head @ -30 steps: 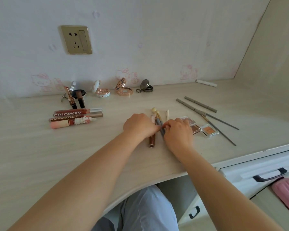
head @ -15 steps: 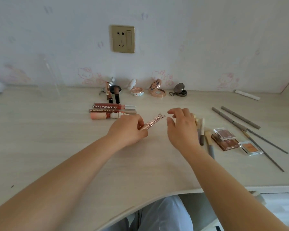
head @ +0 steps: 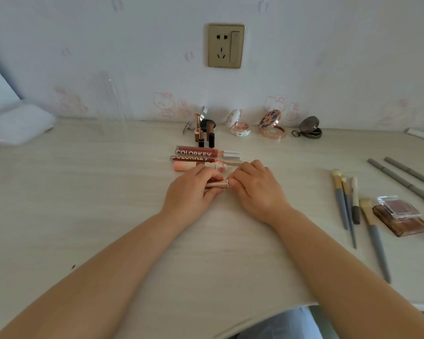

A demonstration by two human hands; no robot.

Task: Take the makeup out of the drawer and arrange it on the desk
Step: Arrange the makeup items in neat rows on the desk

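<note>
A rose-gold makeup tube (head: 217,184) lies level between my two hands, just above the desk (head: 83,204). My left hand (head: 190,193) grips its left part with curled fingers. Curled round the tube's right end are the fingers of my right hand (head: 255,192). Directly behind the hands lie three lip gloss tubes (head: 206,157) in a row, two marked COLORKEY. Two upright lipsticks (head: 205,134) stand behind those.
Open compacts (head: 271,127) line the wall under a socket (head: 226,46). Several brushes (head: 353,204) and eyeshadow pans (head: 399,216) lie at the right, grey pencils (head: 406,177) beyond them. A white cloth (head: 17,123) sits far left. A clear stand (head: 113,101) is near the wall.
My left hand carried the rose-gold tube leftward from the brushes to just in front of the lip glosses. My right hand has closed on its other end. The view swung left.
</note>
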